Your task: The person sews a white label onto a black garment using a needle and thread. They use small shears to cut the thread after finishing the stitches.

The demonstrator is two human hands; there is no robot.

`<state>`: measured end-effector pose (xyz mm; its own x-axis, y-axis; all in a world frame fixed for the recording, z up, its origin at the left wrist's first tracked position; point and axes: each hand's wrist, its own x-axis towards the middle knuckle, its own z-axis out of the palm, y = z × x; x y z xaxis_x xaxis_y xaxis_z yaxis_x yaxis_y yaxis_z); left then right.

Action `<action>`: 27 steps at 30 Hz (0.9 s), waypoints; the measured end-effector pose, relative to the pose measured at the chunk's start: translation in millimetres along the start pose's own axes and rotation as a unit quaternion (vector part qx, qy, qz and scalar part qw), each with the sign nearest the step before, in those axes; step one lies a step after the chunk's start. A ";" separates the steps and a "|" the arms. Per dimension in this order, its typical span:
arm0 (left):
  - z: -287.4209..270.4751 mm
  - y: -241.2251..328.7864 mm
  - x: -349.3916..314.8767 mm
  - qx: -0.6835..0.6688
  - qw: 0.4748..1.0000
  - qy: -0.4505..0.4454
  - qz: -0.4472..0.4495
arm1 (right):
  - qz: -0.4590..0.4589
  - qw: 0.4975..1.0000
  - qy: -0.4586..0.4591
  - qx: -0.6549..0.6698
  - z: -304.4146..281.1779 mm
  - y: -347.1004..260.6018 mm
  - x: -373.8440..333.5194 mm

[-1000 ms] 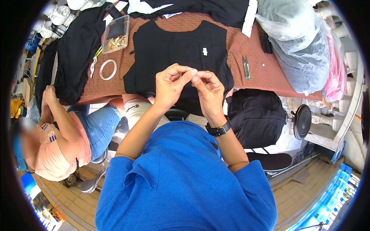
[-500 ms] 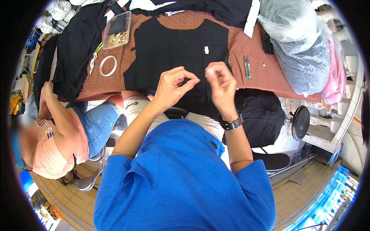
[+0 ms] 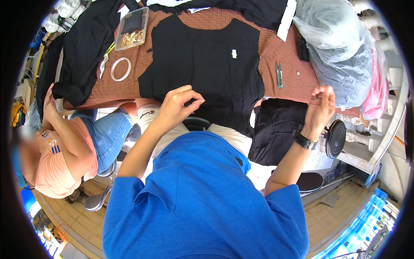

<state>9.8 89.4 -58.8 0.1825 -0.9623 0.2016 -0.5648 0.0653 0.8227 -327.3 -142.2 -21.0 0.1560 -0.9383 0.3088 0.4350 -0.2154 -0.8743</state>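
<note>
A black garment piece (image 3: pixel 194 56) with a curved neckline lies flat in front of me, its lower part over my lap. A small white tag (image 3: pixel 234 54) shows on its right side. Above the lower edge, my left hand (image 3: pixel 179 103) pinches thumb and forefinger together; anything between them is too small to make out. My right hand (image 3: pixel 321 108) is raised well off to the right, past the table's front edge, fingers curled in a pinch. Whatever it holds cannot be seen. Thread snips (image 3: pixel 279 75) rest on the brown tablecloth (image 3: pixel 269 56), right of the garment.
A clear box (image 3: pixel 131 41) of gold-coloured pieces and a whitish ring (image 3: pixel 120 69) lie left. Stuffed plastic bags (image 3: pixel 336 52) stand right. Black cloth (image 3: pixel 276 134) hangs beside my legs. At left a person (image 3: pixel 73 151) in a peach top sits near more black fabric (image 3: pixel 86 52).
My right hand has swung far out to the right, away from my left hand. The left hand has dropped slightly left and toward me, still pinched. The seated person's hands shifted slightly.
</note>
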 end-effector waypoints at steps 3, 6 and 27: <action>-5.4 -3.4 -9.5 0.024 1.000 0.013 -0.015 | -0.005 0.999 0.046 -0.003 -26.2 -17.3 1.9; -9.4 -11.1 -18.3 0.043 0.998 0.034 -0.026 | -0.025 0.998 0.051 0.009 -59.6 -27.9 5.7; -41.0 -32.6 -33.8 0.169 0.967 0.192 -0.016 | -0.049 0.996 0.069 0.003 -156.0 -87.2 25.5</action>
<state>55.1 130.7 -70.5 0.4526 -0.7895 0.4146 -0.7726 -0.1151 0.6244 -499.7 -189.6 4.7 -0.0114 -0.9409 0.3384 0.4481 -0.3074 -0.8395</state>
